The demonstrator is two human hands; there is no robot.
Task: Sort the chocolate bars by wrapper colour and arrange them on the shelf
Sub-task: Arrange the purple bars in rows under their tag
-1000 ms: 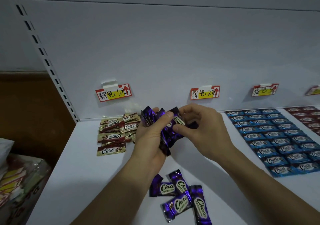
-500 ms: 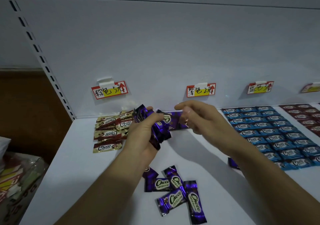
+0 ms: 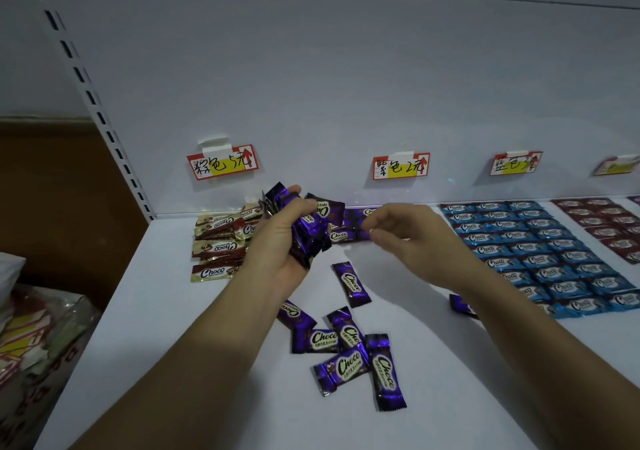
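Purple foil-wrapped chocolate bars [image 3: 349,356] are lying loose near the front of the white shelf [image 3: 173,311], pointing various ways. One lone purple bar [image 3: 351,285] beyond them is lying with its long axis running front to back. Farther in, the left hand [image 3: 284,242] is gripping a bundle of purple bars [image 3: 308,231], roughly on end, in curled fingers. The right hand [image 3: 408,238] is hovering with loosely curled fingertips at the end of two purple bars [image 3: 348,228] lying crosswise by the back wall; whether it is pinching one cannot be told.
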